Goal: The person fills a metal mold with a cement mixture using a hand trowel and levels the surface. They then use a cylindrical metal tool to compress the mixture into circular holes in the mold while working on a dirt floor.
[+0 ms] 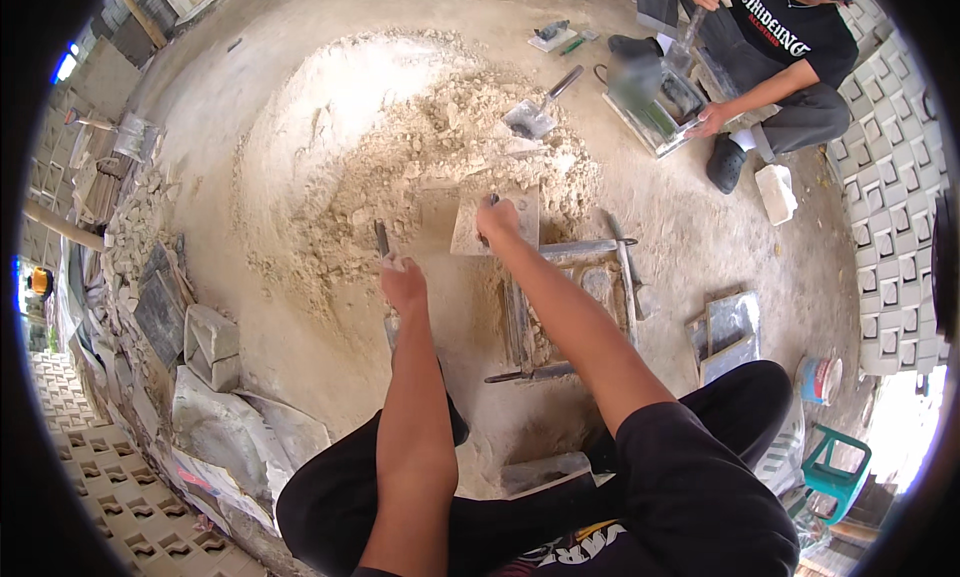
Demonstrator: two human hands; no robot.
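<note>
I judge the filling step underway: my right hand (497, 220) grips a flat trowel (494, 220) at the sand pile (400, 147); my left hand (403, 282) clasps a bar tool (382, 239). Metal mould (560, 297) lies below the right hand; next calls for carrying mix there.

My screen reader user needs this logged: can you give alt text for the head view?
Seen from above, a seated person's right hand holds a flat trowel at the edge of a pale sand pile, while the left hand grips a dark-handled tool. A metal mould frame lies beside the right forearm; a co-worker crouches over another mould.
</note>
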